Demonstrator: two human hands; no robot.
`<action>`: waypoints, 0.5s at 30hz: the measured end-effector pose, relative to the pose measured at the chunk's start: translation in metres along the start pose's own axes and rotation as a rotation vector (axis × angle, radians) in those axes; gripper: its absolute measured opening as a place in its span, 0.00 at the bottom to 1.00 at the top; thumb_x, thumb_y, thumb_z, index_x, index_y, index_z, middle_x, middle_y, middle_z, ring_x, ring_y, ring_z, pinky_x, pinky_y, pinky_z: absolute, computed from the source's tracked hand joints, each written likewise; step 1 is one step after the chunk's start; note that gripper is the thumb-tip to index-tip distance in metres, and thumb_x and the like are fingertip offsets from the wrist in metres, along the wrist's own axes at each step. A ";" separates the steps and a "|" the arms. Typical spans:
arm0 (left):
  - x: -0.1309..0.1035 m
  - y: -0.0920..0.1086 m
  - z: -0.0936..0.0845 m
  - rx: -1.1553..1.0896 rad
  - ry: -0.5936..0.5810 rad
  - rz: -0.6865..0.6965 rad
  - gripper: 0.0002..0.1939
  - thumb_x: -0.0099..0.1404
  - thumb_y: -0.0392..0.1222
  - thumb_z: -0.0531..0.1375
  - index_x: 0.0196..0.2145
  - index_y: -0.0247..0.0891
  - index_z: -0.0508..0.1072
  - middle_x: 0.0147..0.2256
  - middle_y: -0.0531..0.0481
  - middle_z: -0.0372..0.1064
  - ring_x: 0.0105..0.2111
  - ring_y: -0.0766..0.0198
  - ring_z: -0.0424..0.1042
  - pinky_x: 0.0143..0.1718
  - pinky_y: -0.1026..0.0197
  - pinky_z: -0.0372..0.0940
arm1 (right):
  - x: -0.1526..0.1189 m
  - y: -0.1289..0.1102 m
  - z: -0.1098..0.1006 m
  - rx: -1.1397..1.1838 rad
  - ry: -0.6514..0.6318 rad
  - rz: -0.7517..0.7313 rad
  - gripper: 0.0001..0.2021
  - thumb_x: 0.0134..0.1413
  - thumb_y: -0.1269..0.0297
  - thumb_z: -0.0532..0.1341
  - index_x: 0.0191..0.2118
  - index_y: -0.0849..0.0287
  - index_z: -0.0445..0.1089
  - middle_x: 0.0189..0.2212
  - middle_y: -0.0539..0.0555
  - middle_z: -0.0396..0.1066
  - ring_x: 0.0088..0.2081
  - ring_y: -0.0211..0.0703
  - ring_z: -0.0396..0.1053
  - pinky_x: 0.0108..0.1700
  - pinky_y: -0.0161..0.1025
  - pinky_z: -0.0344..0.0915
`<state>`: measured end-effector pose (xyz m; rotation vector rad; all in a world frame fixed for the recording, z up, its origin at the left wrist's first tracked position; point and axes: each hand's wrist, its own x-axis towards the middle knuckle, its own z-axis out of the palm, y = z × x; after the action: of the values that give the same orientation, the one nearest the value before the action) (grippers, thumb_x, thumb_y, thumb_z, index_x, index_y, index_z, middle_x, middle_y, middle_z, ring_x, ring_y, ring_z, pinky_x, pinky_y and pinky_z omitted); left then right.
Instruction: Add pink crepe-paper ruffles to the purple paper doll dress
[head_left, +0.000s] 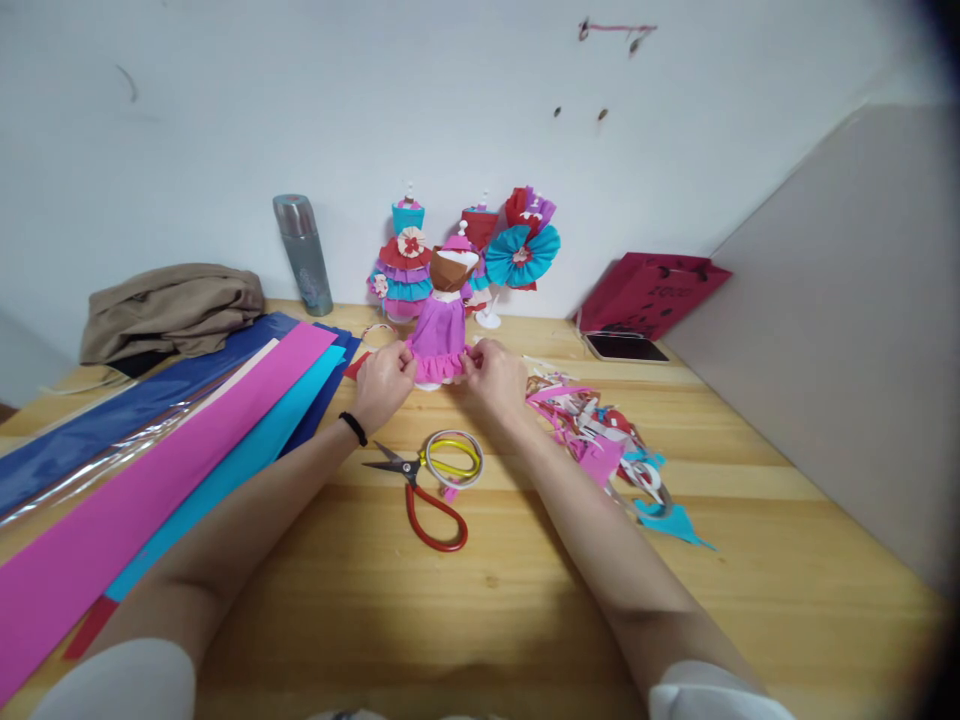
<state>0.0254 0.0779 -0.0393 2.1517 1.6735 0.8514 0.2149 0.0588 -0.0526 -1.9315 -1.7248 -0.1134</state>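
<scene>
A small purple paper dress (439,328) with a brown top piece and a ruffled pink hem stands upright on a little mannequin form. My left hand (385,384) pinches the hem's left edge, fingers closed. On the opposite side my right hand (496,378) grips the hem's right edge between thumb and fingers. Scissors (409,468) with one red and one yellow handle lie spread on the table in front of the dress. A pale ring-shaped roll (480,468) rests over the yellow handle, beside a pink scrap.
Decorated paper dresses (405,262) stand behind, by the wall. Long paper strips (187,455) cover the left side, below a flask (304,255) and brown cloth (172,310). Paper scraps (600,445), a phone (626,347) and a red bag (649,295) lie to the right.
</scene>
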 end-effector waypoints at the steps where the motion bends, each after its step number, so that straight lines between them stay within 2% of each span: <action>1: 0.000 0.000 0.000 -0.002 -0.001 -0.007 0.07 0.64 0.37 0.55 0.27 0.40 0.66 0.29 0.50 0.71 0.32 0.61 0.69 0.32 0.61 0.54 | 0.000 0.000 0.000 -0.003 0.004 0.003 0.10 0.63 0.59 0.58 0.39 0.58 0.74 0.38 0.59 0.78 0.36 0.48 0.72 0.33 0.39 0.53; 15: 0.000 -0.002 0.001 0.022 0.051 -0.013 0.07 0.66 0.38 0.56 0.29 0.40 0.65 0.30 0.50 0.70 0.32 0.61 0.68 0.33 0.60 0.54 | 0.000 -0.003 0.000 -0.031 -0.027 0.029 0.12 0.65 0.59 0.57 0.40 0.59 0.74 0.39 0.59 0.78 0.37 0.47 0.72 0.34 0.38 0.53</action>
<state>0.0247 0.0782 -0.0411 2.1489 1.7270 0.8947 0.2119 0.0588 -0.0519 -1.9879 -1.7216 -0.1043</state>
